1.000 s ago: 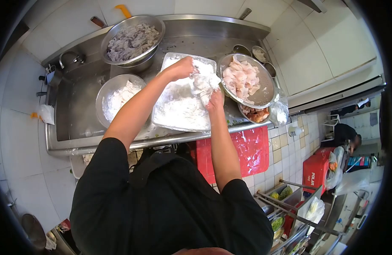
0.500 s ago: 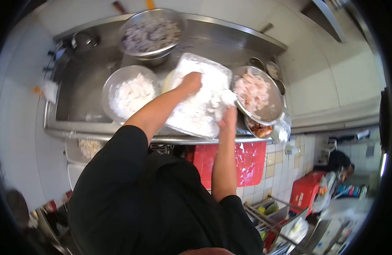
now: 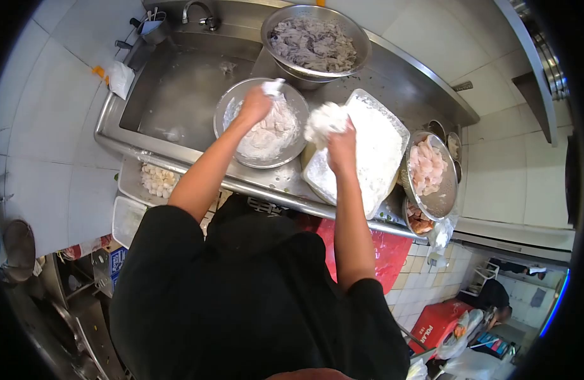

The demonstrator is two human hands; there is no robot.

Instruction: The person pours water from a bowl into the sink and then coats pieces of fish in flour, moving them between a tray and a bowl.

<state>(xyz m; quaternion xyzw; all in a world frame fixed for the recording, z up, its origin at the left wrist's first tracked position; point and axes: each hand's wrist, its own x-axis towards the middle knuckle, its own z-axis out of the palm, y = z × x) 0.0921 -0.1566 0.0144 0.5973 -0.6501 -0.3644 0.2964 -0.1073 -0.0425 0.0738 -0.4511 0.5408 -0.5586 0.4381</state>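
My left hand (image 3: 257,106) is above the steel bowl (image 3: 223,104), fingers closed on a white, flour-coated piece of meat (image 3: 273,87). Inside that bowl lies a heap of floured meat pieces (image 3: 270,134). My right hand (image 3: 344,144) grips a clump of floured meat (image 3: 325,121) over the left side of a rectangular tub (image 3: 402,130) full of white flour (image 3: 371,149). Right of the tub, a steel bowl (image 3: 445,201) holds raw pale pink meat slices (image 3: 427,168).
Behind the tub stands a large bowl of greyish strips (image 3: 314,44). The sink basin (image 3: 178,95) and its faucet (image 3: 200,12) are at left. White pieces fill a container (image 3: 157,180) below the counter edge. Another person (image 3: 494,297) bends near a red cooler (image 3: 437,326) at lower right.
My left hand has left the flour tub and moved left over the bowl with a floured piece. My right hand has come up and left with a floured clump. The view has shifted.
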